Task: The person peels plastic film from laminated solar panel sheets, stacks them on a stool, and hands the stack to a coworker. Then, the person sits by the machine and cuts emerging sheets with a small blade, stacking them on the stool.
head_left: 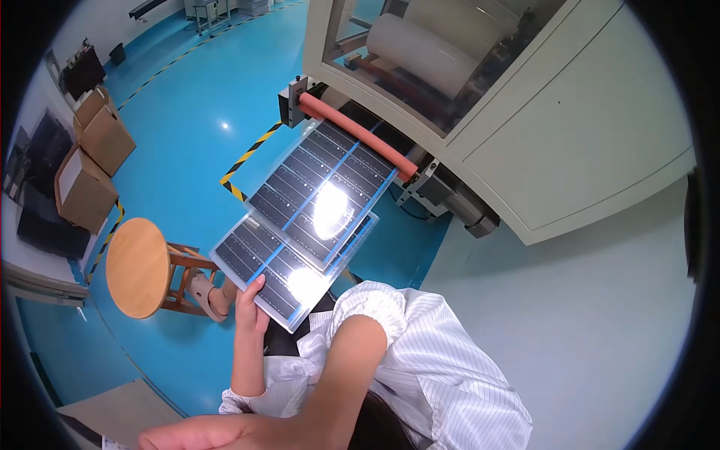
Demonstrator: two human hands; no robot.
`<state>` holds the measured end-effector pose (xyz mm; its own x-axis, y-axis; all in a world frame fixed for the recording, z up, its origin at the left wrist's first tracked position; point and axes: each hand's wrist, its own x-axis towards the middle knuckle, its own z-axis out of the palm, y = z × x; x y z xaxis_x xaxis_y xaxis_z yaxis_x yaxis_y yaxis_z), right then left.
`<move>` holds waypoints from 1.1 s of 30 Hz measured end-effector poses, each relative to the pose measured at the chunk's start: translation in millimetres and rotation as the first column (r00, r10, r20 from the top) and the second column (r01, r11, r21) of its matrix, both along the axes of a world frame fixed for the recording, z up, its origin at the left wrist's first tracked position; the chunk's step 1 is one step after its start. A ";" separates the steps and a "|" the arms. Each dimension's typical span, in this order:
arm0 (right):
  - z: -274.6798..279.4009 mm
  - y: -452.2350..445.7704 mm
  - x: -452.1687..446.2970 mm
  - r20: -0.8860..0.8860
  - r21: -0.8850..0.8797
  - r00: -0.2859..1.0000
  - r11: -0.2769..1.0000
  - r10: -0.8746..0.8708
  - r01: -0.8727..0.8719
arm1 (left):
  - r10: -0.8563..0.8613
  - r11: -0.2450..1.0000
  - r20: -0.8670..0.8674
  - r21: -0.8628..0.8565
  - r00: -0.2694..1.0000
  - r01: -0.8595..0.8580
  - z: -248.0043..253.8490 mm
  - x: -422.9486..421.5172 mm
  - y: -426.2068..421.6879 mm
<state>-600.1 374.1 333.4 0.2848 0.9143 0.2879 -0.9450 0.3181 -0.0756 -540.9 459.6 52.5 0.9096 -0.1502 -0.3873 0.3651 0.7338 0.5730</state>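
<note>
My left hand grips the near edge of a flat panel with dark printed rectangles and a blue stripe, thumb on top. Above it, partly overlapping, a long dark printed sheet with blue lines extends from under a red roller on the machine. Glare whitens parts of both. My right arm bends across the bottom of the view, and my right hand is at the lower left edge, away from the panel; its fingers are cut off or unclear.
The large machine has a window with white rolls behind it. A motor juts out beside the roller. A round wooden stool stands left, near a foot in a clog. Cardboard boxes lie farther left.
</note>
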 end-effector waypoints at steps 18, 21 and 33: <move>-62.8 39.4 43.5 0.426 -0.023 0.825 0.907 -0.371 0.420 | 0.023 0.999 0.012 -0.031 1.000 -0.022 -21.0 15.2 -9.7; -104.1 21.0 133.4 0.995 -0.017 -0.012 0.300 0.095 0.954 | -0.014 0.999 -0.014 -0.052 1.000 0.013 -40.6 15.4 -4.6; -197.5 -47.9 226.2 0.360 0.415 -0.543 0.391 0.758 0.822 | -0.105 0.994 0.006 -0.006 0.994 0.105 0.2 15.3 -5.8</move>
